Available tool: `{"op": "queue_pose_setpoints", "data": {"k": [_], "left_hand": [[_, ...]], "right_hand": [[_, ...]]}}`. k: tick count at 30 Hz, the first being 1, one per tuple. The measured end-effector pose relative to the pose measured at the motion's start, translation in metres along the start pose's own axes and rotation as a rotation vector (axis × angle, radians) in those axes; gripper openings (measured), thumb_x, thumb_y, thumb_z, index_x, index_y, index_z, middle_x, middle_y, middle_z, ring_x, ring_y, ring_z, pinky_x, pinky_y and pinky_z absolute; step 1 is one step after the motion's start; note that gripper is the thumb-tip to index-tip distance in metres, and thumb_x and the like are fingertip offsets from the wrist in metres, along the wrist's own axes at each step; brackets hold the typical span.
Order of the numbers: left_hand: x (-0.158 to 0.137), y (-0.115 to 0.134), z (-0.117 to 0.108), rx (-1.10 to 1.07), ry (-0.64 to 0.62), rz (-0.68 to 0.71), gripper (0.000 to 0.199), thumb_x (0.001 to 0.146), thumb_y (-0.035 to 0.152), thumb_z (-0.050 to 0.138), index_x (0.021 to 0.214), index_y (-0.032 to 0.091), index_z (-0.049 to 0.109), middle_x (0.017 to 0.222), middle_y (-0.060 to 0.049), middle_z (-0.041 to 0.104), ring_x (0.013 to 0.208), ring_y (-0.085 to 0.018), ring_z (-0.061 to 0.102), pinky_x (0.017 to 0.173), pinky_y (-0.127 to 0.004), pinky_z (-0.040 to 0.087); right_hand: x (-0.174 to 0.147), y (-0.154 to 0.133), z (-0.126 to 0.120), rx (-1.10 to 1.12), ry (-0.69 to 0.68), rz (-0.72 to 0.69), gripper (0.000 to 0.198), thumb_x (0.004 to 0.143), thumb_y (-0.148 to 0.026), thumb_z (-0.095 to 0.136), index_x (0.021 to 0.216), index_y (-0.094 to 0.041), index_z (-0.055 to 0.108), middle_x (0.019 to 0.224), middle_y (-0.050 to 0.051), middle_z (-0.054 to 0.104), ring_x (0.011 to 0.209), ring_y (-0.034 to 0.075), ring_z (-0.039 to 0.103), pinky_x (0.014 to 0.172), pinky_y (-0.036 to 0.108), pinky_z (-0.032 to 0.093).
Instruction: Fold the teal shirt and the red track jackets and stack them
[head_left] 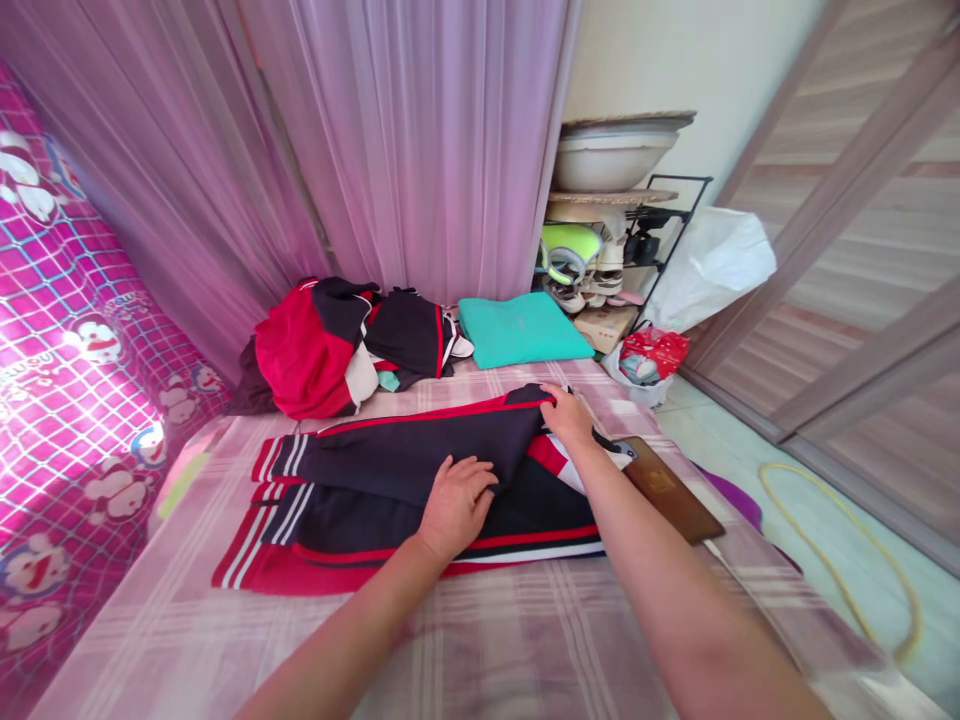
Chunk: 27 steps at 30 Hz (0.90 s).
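Note:
A dark navy jacket [390, 450] with red piping and red-and-white striped cuffs lies on the plaid sheet, its sleeves folded across the body and its hem to the left. Resting on the lower part of the top sleeve is my left hand [456, 505], fingers loosely stretched and the palm down. My right hand [568, 415] grips the jacket at the shoulder end of that sleeve, fingertips over the red-edged fabric. Beside my right forearm, the white and red collar area is partly covered. A brown tablet-like device [667, 490] lies just right of the jacket, with a white cable at its edge.
Behind the jacket are a heap of red and navy clothes [307, 350] and a folded turquoise cloth [525, 330]. A shoe rack [660, 225] with basins stands beyond the bed's far right corner. A red plastic bag [656, 350] and a yellow hose [832, 500] lie on the floor.

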<state>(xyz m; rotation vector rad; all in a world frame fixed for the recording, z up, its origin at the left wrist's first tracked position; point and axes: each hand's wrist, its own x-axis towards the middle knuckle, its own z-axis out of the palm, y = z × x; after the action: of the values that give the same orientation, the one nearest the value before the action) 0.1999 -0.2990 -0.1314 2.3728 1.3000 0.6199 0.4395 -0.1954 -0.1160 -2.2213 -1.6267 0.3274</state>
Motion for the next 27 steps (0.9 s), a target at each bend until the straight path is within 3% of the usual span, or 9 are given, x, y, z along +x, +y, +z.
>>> {"op": "queue_pose_setpoints", "data": {"k": [4, 7, 11, 14, 16, 19, 22, 27], "left_hand": [[-0.003, -0.001, 0.001, -0.066, -0.116, -0.054, 0.024, 0.086, 0.022, 0.058, 0.107, 0.028, 0.069, 0.135, -0.005, 0.064, 0.136, -0.025, 0.047, 0.118, -0.06, 0.02], [-0.004, -0.003, -0.011, -0.096, -0.169, -0.028, 0.031, 0.086, 0.034, 0.062, 0.116, 0.029, 0.066, 0.139, -0.007, 0.06, 0.138, -0.027, 0.045, 0.118, -0.059, 0.022], [-0.001, -0.017, -0.04, 0.003, -0.152, -0.027, 0.042, 0.093, 0.048, 0.05, 0.128, 0.028, 0.062, 0.143, -0.008, 0.057, 0.139, -0.027, 0.044, 0.118, -0.058, 0.022], [0.006, -0.04, -0.057, 0.182, -0.093, -0.09, 0.048, 0.097, 0.05, 0.039, 0.135, 0.027, 0.058, 0.148, -0.008, 0.052, 0.143, -0.028, 0.038, 0.119, -0.058, 0.018], [0.01, -0.061, -0.063, 0.302, -0.069, -0.167, 0.051, 0.098, 0.05, 0.037, 0.14, 0.027, 0.054, 0.153, -0.009, 0.046, 0.145, -0.03, 0.033, 0.119, -0.06, 0.015], [0.01, -0.092, -0.067, 0.401, -0.086, -0.354, 0.057, 0.097, 0.053, 0.034, 0.147, 0.029, 0.044, 0.159, -0.01, 0.035, 0.148, -0.033, 0.026, 0.116, -0.067, 0.012], [0.001, -0.116, -0.074, 0.433, -0.105, -0.491, 0.061, 0.097, 0.057, 0.032, 0.151, 0.03, 0.037, 0.161, -0.011, 0.029, 0.149, -0.034, 0.023, 0.114, -0.07, 0.014], [-0.016, -0.134, -0.089, 0.568, -0.009, -0.531, 0.067, 0.096, 0.056, 0.034, 0.15, 0.016, 0.04, 0.159, -0.017, 0.033, 0.148, -0.033, 0.027, 0.118, -0.05, 0.024]], "right_hand": [[-0.017, 0.006, 0.0, -0.173, -0.039, 0.023, 0.046, 0.092, -0.029, 0.044, 0.135, -0.026, 0.06, 0.118, 0.014, 0.07, 0.107, 0.031, 0.065, 0.088, 0.042, 0.048], [-0.025, 0.0, -0.008, -0.268, 0.066, 0.002, 0.044, 0.093, -0.031, 0.046, 0.133, -0.023, 0.063, 0.119, 0.018, 0.067, 0.107, 0.033, 0.063, 0.086, 0.044, 0.048], [-0.025, -0.026, -0.011, -0.271, 0.239, -0.267, 0.046, 0.095, -0.031, 0.043, 0.136, -0.017, 0.058, 0.137, 0.019, 0.056, 0.12, 0.033, 0.055, 0.098, 0.046, 0.042], [-0.024, -0.046, 0.007, -0.222, 0.127, -0.559, 0.048, 0.098, -0.034, 0.037, 0.139, -0.018, 0.055, 0.148, 0.015, 0.049, 0.133, 0.03, 0.045, 0.109, 0.046, 0.033], [-0.025, -0.054, 0.026, -0.246, -0.003, -0.644, 0.049, 0.1, -0.038, 0.034, 0.142, -0.023, 0.052, 0.152, 0.011, 0.045, 0.139, 0.028, 0.038, 0.114, 0.05, 0.025], [-0.029, -0.052, 0.053, -0.319, -0.141, -0.539, 0.054, 0.1, -0.048, 0.031, 0.148, -0.027, 0.044, 0.157, 0.011, 0.037, 0.145, 0.028, 0.029, 0.115, 0.058, 0.019], [-0.03, -0.045, 0.065, -0.335, -0.17, -0.451, 0.059, 0.1, -0.052, 0.028, 0.152, -0.025, 0.037, 0.16, 0.012, 0.03, 0.148, 0.028, 0.025, 0.116, 0.059, 0.017], [-0.028, -0.045, 0.056, -0.339, -0.204, -0.439, 0.059, 0.1, -0.05, 0.028, 0.153, -0.024, 0.035, 0.161, 0.012, 0.028, 0.148, 0.027, 0.023, 0.117, 0.057, 0.017]]}}
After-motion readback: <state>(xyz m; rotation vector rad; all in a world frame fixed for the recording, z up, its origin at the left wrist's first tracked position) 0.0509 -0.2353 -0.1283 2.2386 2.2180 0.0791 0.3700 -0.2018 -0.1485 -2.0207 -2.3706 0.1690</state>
